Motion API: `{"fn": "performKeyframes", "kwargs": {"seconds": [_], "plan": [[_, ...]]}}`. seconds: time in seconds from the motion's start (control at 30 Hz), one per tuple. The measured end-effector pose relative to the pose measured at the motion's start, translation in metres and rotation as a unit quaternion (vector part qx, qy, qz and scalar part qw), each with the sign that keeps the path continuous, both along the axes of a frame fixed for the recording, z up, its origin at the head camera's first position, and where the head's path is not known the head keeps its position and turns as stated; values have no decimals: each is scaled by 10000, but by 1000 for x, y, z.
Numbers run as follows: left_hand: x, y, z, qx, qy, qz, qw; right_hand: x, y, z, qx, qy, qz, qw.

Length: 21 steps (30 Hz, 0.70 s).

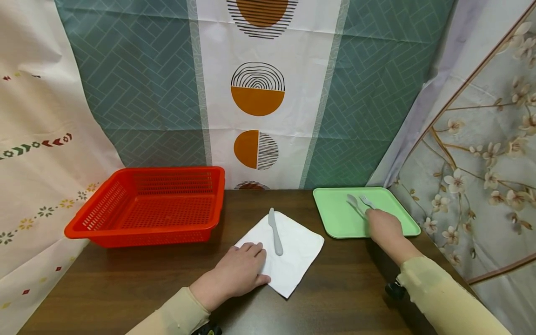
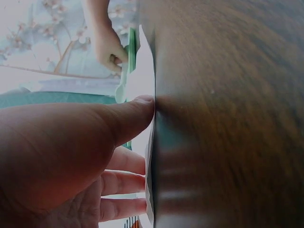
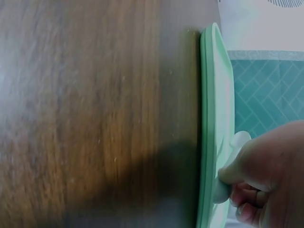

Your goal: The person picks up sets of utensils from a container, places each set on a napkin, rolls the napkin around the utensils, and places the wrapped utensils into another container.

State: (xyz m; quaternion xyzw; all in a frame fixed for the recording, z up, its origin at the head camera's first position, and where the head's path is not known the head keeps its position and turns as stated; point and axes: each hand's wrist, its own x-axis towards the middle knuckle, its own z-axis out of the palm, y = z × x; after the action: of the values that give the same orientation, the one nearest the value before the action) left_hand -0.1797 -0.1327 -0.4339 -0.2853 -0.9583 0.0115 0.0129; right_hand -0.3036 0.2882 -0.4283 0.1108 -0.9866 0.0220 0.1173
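Observation:
A white napkin (image 1: 295,251) lies on the brown table with a grey knife (image 1: 275,232) on it. My left hand (image 1: 242,271) rests on the napkin's left part; thumb and fingers touch it in the left wrist view. To the right, my right hand (image 1: 384,228) is over the light green tray (image 1: 335,216). It pinches a grey spoon (image 3: 241,138) by the handle, between thumb and fingers. In the head view the spoon's bowl (image 1: 351,200) points away from me. Beside it shows the head of a grey fork (image 1: 366,201); its handle is hidden behind the hand.
A red slotted plastic basket (image 1: 144,236) stands at the back left of the table. Behind the table hangs a patterned curtain (image 1: 259,51), with a flowered cloth (image 1: 481,186) at the right side. The tray lies close to that cloth.

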Motion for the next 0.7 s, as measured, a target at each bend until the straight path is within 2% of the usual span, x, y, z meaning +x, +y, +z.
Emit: {"fn": "performKeyframes", "kwargs": {"seconds": [0.3, 0.7], "plan": [[0, 0, 2, -19, -19, 27, 10000, -1, -12, 4, -160, 190, 103, 9996], [1, 1, 3, -119, -48, 50, 9999, 5, -32, 16, -379, 353, 324, 9981]]}}
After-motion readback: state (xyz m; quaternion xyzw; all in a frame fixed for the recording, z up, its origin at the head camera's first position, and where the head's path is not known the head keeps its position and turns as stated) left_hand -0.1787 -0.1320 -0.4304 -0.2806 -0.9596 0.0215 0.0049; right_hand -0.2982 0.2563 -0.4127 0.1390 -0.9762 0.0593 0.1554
